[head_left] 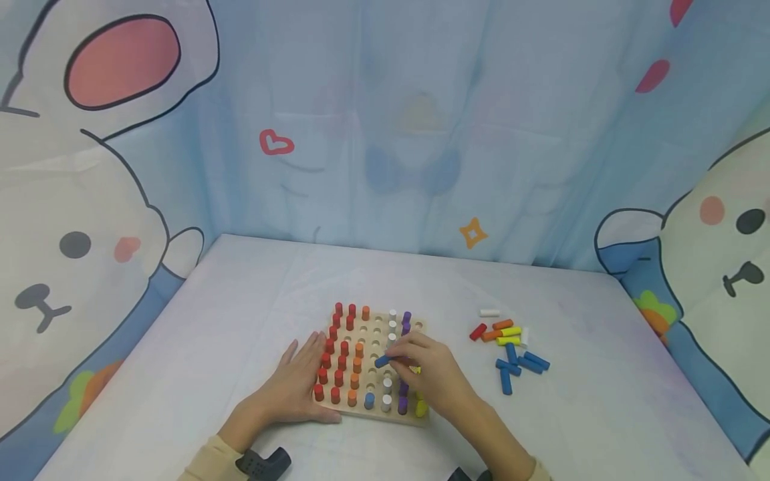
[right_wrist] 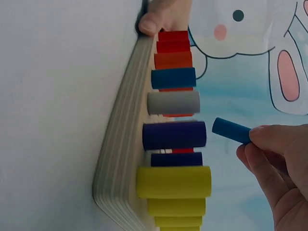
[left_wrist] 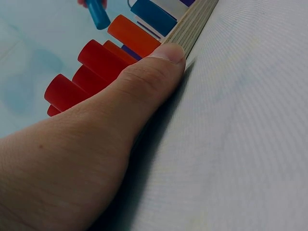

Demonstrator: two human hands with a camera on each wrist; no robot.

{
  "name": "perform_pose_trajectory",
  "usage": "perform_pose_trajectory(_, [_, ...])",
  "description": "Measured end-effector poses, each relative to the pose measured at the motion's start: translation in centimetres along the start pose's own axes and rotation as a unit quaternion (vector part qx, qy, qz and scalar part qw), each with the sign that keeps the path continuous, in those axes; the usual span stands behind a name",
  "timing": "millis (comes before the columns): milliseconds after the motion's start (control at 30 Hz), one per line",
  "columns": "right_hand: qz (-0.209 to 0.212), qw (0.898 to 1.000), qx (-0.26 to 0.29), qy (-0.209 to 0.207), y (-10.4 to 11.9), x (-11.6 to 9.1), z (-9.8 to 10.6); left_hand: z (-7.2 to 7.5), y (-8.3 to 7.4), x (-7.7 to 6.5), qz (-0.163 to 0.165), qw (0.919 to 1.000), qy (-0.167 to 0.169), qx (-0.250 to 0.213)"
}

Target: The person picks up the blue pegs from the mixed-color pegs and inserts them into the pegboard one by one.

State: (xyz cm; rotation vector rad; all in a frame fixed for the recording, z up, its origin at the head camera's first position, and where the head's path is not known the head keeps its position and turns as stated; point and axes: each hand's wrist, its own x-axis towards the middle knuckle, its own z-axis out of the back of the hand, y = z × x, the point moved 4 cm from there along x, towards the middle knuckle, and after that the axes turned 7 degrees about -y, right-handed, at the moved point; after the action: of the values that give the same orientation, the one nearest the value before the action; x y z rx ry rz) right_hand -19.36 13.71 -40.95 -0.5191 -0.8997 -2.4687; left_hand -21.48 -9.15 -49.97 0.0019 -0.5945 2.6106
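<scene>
A wooden pegboard (head_left: 373, 413) holds columns of coloured pegs: red, orange, white, purple and yellow, plus one blue peg (head_left: 369, 400) in the front row. My left hand (head_left: 289, 389) lies against the board's left side, its fingers extended along that edge. In the left wrist view, the left thumb (left_wrist: 144, 79) presses the board's front edge. Above the board, my right hand (head_left: 434, 372) pinches a blue peg (right_wrist: 231, 130) between thumb and fingers. That peg is tilted and apart from the board. Part of the purple and yellow columns is hidden behind the right hand.
Right of the board, loose pegs lie on the white tabletop (head_left: 589, 387): several blue pegs (head_left: 506, 381), yellow pegs (head_left: 508, 341), orange pegs (head_left: 492, 336), a red peg (head_left: 478, 331) and white pegs (head_left: 490, 312). A printed curtain (head_left: 325, 87) hangs behind the table.
</scene>
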Motion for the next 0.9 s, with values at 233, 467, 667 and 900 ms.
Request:
perform_pose_trajectory(233, [0.042,0.999,-0.021,0.025,0.7,-0.5,-1.2,0.0,0.0,0.0,-0.001,1.0000,-0.002,0.004])
perform_pose_trajectory(467, [0.048,0.996,-0.020,0.066,1.0,-1.0,-2.2,0.0,0.0,0.0,-0.001,1.0000,-0.004,0.008])
perform_pose_trajectory(667, [0.061,0.994,-0.018,0.085,1.2,-1.1,-2.9,0.0,0.1,0.0,-0.003,1.0000,-0.002,0.004])
perform_pose_trajectory(900, [0.057,0.991,-0.039,0.116,1.1,-1.3,-3.5,0.0,0.1,0.0,-0.003,1.0000,0.000,0.000])
